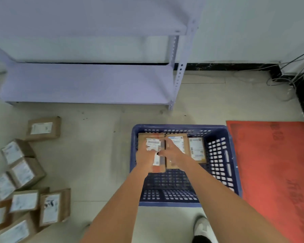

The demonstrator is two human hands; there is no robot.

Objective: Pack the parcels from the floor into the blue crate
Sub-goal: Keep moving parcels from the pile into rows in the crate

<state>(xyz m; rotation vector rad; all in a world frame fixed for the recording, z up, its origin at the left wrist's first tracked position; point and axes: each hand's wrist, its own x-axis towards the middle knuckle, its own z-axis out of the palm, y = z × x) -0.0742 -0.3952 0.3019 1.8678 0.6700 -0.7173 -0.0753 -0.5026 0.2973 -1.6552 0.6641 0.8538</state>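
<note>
Gripping one parcel [154, 151] at the blue crate [221, 172]'s left, both hands — left hand [145, 157], right hand [172, 152]; remaining parcels [25, 181] lie lower left, nearer the left hand.

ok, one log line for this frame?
stage: placing | left hand: holds parcel in blue crate | right hand: resting on the next parcel, grip unclear | floor pile: unpacked

Both arms outstretched, left hand [145, 156] and right hand [172, 152] adjoining (fingers blurred).

Blue crate [225, 155] near half bare — parcels [197, 149] fill its far row.
</note>
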